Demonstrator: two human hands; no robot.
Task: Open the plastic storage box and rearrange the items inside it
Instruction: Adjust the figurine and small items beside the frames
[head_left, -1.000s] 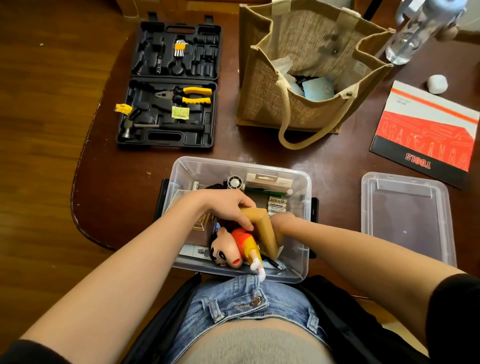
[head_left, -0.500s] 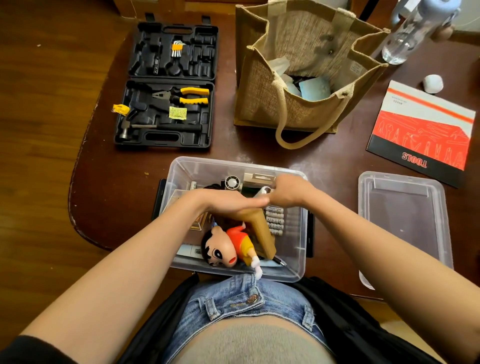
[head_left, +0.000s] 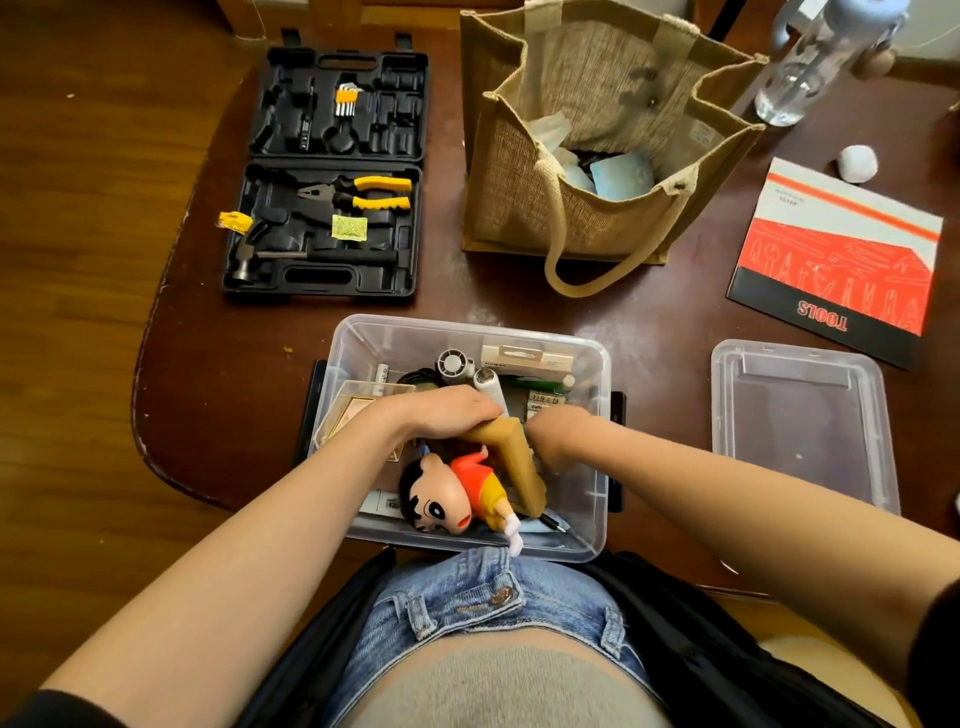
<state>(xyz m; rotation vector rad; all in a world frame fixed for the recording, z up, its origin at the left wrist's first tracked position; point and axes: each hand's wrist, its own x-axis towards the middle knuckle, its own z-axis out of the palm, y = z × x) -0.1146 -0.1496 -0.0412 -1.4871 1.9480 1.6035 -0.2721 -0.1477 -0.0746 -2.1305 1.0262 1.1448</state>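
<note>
Black tool case (head_left: 332, 171) lies open at far left of the table (head_left: 218, 374); the clear plastic storage box (head_left: 592, 514) sits at the near edge, long axis pointing away from the person. Left hand (head_left: 447, 413) curls over the tan block (head_left: 514, 457) above a toy figure (head_left: 457, 493). Right hand (head_left: 558, 428) reaches into the box, grip hidden; lid (head_left: 800, 415) lies at right.

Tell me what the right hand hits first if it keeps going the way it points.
Probably the tan block: the right hand points leftward, into the storage box, and sits right beside it. Depth is unclear.
</note>
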